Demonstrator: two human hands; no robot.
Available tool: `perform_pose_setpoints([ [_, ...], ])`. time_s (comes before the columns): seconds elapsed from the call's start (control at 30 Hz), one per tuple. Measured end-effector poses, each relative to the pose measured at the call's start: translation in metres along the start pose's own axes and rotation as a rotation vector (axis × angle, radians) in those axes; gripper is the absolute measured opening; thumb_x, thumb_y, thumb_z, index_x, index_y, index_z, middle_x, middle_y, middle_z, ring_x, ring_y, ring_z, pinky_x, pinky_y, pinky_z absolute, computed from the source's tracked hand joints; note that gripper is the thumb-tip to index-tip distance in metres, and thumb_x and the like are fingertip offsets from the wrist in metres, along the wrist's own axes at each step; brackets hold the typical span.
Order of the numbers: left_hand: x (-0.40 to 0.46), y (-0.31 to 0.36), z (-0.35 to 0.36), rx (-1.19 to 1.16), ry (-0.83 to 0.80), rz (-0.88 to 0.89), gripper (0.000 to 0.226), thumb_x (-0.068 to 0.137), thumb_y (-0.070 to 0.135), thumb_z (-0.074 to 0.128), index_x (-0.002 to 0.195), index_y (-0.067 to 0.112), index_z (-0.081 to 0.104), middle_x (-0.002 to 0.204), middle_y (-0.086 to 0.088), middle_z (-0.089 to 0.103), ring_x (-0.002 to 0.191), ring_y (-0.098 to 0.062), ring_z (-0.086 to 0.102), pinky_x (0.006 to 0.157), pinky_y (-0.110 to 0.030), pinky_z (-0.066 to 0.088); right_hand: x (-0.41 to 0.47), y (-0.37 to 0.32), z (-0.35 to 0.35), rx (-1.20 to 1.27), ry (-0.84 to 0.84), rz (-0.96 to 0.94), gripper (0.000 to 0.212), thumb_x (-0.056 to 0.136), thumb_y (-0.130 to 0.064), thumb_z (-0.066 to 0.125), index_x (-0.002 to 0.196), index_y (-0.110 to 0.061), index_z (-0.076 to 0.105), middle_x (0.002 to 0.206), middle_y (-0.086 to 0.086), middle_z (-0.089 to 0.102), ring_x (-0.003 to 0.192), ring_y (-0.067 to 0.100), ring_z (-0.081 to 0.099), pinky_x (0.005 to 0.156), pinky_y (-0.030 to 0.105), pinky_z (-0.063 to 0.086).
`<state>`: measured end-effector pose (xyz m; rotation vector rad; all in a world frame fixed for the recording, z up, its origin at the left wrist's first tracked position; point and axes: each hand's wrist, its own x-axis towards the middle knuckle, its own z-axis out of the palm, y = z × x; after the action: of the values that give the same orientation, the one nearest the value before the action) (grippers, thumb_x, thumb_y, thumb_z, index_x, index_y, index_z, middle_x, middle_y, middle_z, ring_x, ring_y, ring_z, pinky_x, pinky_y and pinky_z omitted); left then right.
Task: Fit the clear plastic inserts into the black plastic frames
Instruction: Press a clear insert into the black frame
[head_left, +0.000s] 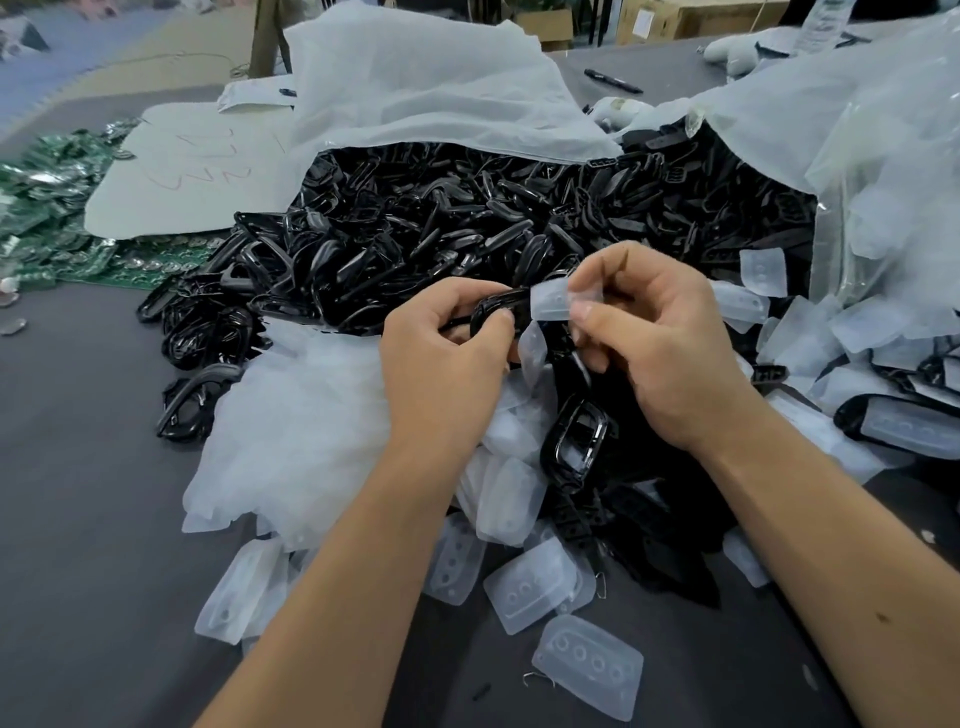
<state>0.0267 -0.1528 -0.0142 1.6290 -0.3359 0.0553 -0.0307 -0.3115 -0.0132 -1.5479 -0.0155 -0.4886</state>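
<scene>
My left hand (447, 358) grips a black plastic frame (498, 307) at mid-frame. Right beside it, my right hand (660, 343) pinches a clear plastic insert (550, 301) between thumb and fingers; the insert's left edge touches the frame's right end. Behind the hands lies a big heap of black frames (467, 223) spilling from an opened white bag (415, 88). Loose clear inserts (530, 587) are scattered on the grey table below my hands and to the right (810, 332). One black frame with an insert in it (904, 426) lies at the right.
A stack of green circuit boards (47, 208) sits at the far left beside a white sheet (192, 171). A clear plastic bag (872, 130) rises at the right. A black marker (613, 81) lies at the back. Grey table surface (88, 493) shows at the lower left.
</scene>
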Motion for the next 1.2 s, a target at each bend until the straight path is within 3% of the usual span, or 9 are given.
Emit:
perform_pose_setpoints([
  [0.07, -0.0005, 0.0003, -0.0002, -0.011, -0.011, -0.005, 0.023, 0.089, 0.002, 0.071, 0.091, 0.024, 0.079, 0.071, 0.003, 0.074, 0.061, -0.012, 0.064, 0.062, -0.034, 0.055, -0.0009, 0.0012, 0.0005, -0.011, 0.009, -0.017, 0.019, 0.092, 0.008, 0.064, 0.101, -0.008, 0.065, 0.077, 0.005, 0.061, 0.06, 0.012, 0.056, 0.05, 0.024, 0.046],
  [0.2, -0.0011, 0.0009, 0.0002, -0.041, -0.03, -0.021, 0.025, 0.09, -0.001, 0.07, 0.101, 0.018, 0.08, 0.083, 0.001, 0.079, 0.064, -0.009, 0.068, 0.064, -0.026, 0.054, 0.0, 0.0029, 0.0013, -0.008, 0.055, 0.002, 0.023, 0.092, 0.009, 0.068, 0.109, -0.005, 0.062, 0.079, 0.004, 0.067, 0.062, 0.016, 0.062, 0.049, 0.025, 0.048],
  [0.3, -0.001, 0.0008, 0.0001, -0.04, -0.04, -0.014, 0.026, 0.09, -0.003, 0.069, 0.105, 0.016, 0.08, 0.092, 0.003, 0.08, 0.076, -0.011, 0.075, 0.068, -0.025, 0.056, 0.0, 0.0041, 0.0009, -0.017, 0.061, -0.008, 0.019, 0.091, 0.006, 0.071, 0.104, -0.007, 0.066, 0.079, 0.002, 0.072, 0.063, 0.016, 0.065, 0.05, 0.025, 0.05],
  [0.47, -0.0016, 0.0002, 0.0, -0.072, -0.052, -0.009, 0.027, 0.09, -0.006, 0.066, 0.103, 0.014, 0.079, 0.086, 0.0, 0.079, 0.062, -0.009, 0.069, 0.062, -0.022, 0.053, 0.0004, 0.0023, 0.0009, -0.034, 0.058, -0.042, 0.012, 0.092, -0.001, 0.072, 0.094, -0.013, 0.074, 0.076, 0.002, 0.07, 0.061, 0.015, 0.062, 0.048, 0.024, 0.049],
  [0.63, -0.0015, 0.0006, 0.0006, -0.093, -0.067, -0.01, 0.029, 0.091, -0.006, 0.065, 0.101, 0.017, 0.08, 0.085, 0.001, 0.079, 0.063, -0.009, 0.069, 0.062, -0.021, 0.054, -0.0001, 0.0011, 0.0024, -0.033, 0.056, -0.055, 0.012, 0.096, -0.005, 0.07, 0.097, -0.015, 0.075, 0.07, 0.01, 0.055, 0.05, 0.016, 0.048, 0.043, 0.024, 0.04],
  [0.77, -0.0012, 0.0001, 0.0019, -0.086, -0.062, -0.009, 0.029, 0.092, -0.005, 0.065, 0.102, 0.019, 0.081, 0.086, 0.001, 0.08, 0.066, -0.011, 0.071, 0.066, -0.024, 0.056, -0.0001, 0.0006, 0.0023, -0.025, 0.066, -0.032, 0.009, 0.096, -0.006, 0.072, 0.098, -0.014, 0.076, 0.073, -0.002, 0.065, 0.054, 0.011, 0.053, 0.044, 0.023, 0.043],
  [0.93, -0.0012, 0.0014, 0.0044, -0.074, -0.047, -0.033, 0.032, 0.095, -0.005, 0.061, 0.106, 0.018, 0.081, 0.089, 0.003, 0.081, 0.076, -0.013, 0.076, 0.069, -0.02, 0.057, 0.0003, 0.0026, 0.0024, -0.026, 0.129, -0.017, 0.002, 0.094, -0.006, 0.075, 0.095, -0.008, 0.074, 0.069, 0.003, 0.068, 0.051, 0.012, 0.055, 0.042, 0.022, 0.044],
  [1.03, -0.0014, 0.0018, 0.0047, -0.048, -0.047, -0.04, 0.035, 0.095, -0.006, 0.059, 0.109, 0.017, 0.08, 0.089, 0.004, 0.08, 0.079, -0.012, 0.076, 0.07, -0.018, 0.057, 0.0004, 0.0052, 0.0035, -0.038, 0.183, -0.009, 0.009, 0.09, -0.008, 0.08, 0.088, -0.008, 0.071, 0.07, 0.009, 0.07, 0.047, 0.013, 0.056, 0.039, 0.022, 0.043],
  [1.2, -0.0005, 0.0027, 0.0055, -0.081, -0.009, -0.045, 0.037, 0.094, -0.009, 0.057, 0.109, 0.015, 0.08, 0.082, 0.001, 0.08, 0.067, -0.009, 0.072, 0.066, -0.019, 0.056, 0.0009, 0.0059, 0.0044, -0.048, 0.167, -0.004, 0.008, 0.093, -0.009, 0.077, 0.088, -0.007, 0.071, 0.072, 0.008, 0.071, 0.05, 0.015, 0.058, 0.039, 0.023, 0.043],
])
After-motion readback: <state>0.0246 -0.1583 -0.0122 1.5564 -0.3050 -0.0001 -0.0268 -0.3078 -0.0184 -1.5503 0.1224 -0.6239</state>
